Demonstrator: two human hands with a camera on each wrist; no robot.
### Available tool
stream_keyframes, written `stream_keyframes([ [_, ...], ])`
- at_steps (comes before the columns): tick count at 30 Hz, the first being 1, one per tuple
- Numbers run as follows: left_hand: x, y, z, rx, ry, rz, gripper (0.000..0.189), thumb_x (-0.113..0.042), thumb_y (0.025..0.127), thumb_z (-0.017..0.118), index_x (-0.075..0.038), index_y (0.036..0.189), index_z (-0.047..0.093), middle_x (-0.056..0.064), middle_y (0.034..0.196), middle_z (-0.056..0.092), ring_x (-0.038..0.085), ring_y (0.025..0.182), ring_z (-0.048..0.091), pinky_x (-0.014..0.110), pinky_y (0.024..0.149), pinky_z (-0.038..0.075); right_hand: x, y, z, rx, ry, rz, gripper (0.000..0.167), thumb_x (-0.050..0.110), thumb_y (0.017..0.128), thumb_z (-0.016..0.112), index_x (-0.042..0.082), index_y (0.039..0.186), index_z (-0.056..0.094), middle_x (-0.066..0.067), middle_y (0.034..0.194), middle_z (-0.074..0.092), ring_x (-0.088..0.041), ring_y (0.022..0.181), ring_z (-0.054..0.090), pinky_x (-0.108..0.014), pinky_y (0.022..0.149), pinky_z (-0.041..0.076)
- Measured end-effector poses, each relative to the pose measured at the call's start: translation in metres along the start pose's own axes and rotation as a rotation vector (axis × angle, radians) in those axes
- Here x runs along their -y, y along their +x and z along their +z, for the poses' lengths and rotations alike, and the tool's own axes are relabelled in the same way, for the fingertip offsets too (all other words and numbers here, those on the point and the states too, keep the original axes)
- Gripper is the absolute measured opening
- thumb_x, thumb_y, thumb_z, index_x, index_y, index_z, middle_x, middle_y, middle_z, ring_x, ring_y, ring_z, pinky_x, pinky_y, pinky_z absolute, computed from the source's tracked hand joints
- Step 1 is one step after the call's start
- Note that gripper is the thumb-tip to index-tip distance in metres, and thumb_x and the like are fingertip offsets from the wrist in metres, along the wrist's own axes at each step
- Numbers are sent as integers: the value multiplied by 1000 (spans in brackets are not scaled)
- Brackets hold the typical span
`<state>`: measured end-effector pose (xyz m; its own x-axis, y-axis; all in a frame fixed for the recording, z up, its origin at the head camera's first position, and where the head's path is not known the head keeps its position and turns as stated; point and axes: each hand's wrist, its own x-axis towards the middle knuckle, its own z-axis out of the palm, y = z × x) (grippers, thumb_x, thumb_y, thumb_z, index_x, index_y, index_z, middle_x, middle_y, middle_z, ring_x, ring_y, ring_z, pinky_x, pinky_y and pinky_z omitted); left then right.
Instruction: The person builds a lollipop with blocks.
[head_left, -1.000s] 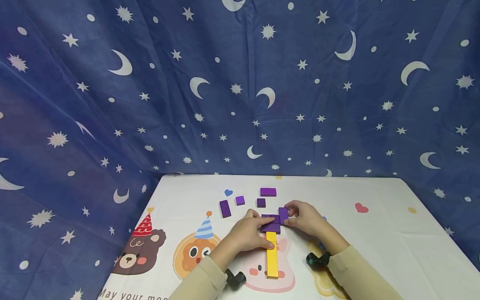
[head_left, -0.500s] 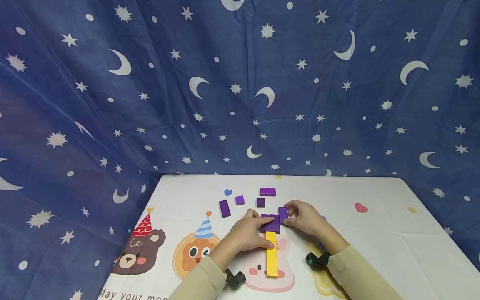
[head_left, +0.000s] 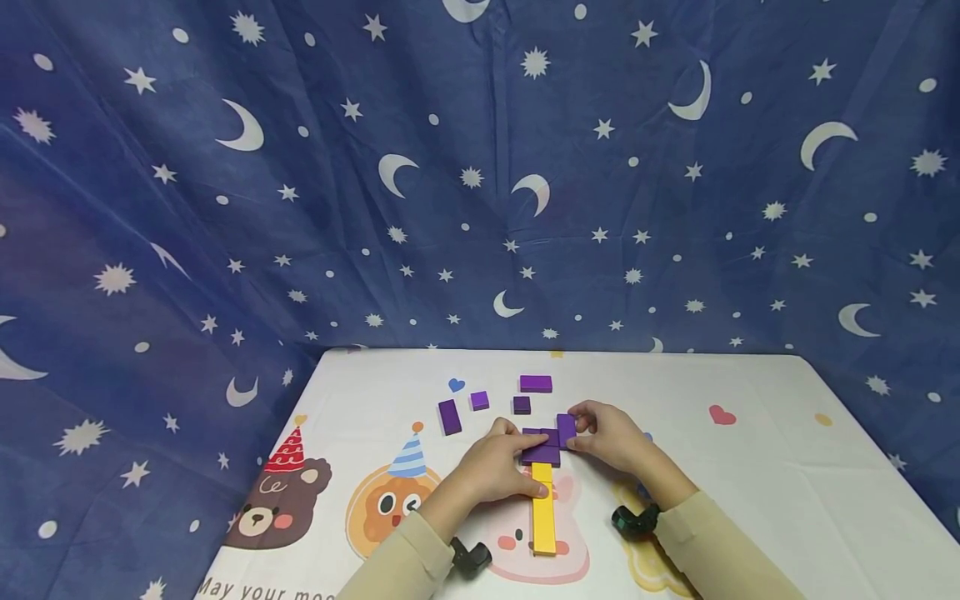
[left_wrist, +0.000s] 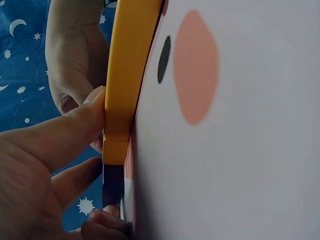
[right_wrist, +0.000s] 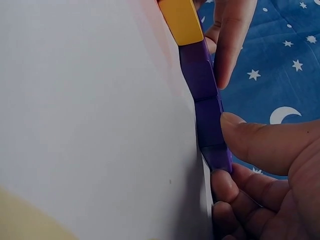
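Note:
In the head view several dark purple blocks [head_left: 542, 456] lie flat side by side, with a column of yellow blocks [head_left: 543, 529] running from them toward the near edge. My left hand [head_left: 491, 467] lays a straight index finger across the dark purple blocks, and its thumb rests on the yellow column. At their right side, my right hand [head_left: 611, 437] pinches an upright-lying purple block [head_left: 566, 431] between thumb and fingers. The right wrist view shows the right thumb [right_wrist: 245, 135] on top of the purple row and curled fingertips at its end.
Two purple rectangular blocks [head_left: 449, 417] and two small purple cubes [head_left: 479, 401] lie loose behind and left of the hands. A white cloth [head_left: 757, 475] with cartoon prints covers the table. A dark blue star-patterned curtain [head_left: 480, 208] hangs behind it.

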<state>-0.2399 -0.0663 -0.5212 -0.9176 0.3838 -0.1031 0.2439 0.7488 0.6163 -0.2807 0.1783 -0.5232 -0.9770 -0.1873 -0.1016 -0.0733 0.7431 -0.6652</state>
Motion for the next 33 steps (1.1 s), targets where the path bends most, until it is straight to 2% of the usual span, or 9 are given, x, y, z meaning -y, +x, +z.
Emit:
stream_keyframes([
  [9, 1, 0, 1, 0, -3, -4, 81, -49, 73, 97, -45, 147, 65, -4, 110, 45, 13, 92, 50, 28, 78, 42, 0, 0, 2, -4, -10, 6, 50, 20, 88, 89, 7, 132, 70, -1, 98, 64, -18, 87, 55, -32, 80, 46],
  [15, 1, 0, 1, 0, -24, -3, 83, -48, 72, 98, -44, 148, 65, -4, 110, 45, 14, 92, 49, 28, 78, 42, -1, -1, 1, -11, -23, -21, 48, 19, 87, 90, 6, 129, 70, -1, 97, 64, -17, 87, 55, -34, 80, 46],
  [23, 1, -1, 0, 5, -31, -4, 90, -50, 72, 98, -45, 153, 58, -4, 112, 46, 14, 93, 50, 28, 79, 43, -1, -1, 1, -15, -28, -27, 48, 21, 88, 89, 6, 130, 70, 0, 96, 64, -17, 87, 55, -32, 79, 45],
  [33, 0, -3, -4, 6, -71, -16, 107, -51, 72, 98, -36, 164, 46, 0, 121, 55, 16, 100, 56, 36, 91, 52, -1, 0, 3, -20, -30, -3, 49, 20, 87, 90, 7, 130, 70, -1, 97, 63, -17, 88, 55, -32, 80, 45],
])
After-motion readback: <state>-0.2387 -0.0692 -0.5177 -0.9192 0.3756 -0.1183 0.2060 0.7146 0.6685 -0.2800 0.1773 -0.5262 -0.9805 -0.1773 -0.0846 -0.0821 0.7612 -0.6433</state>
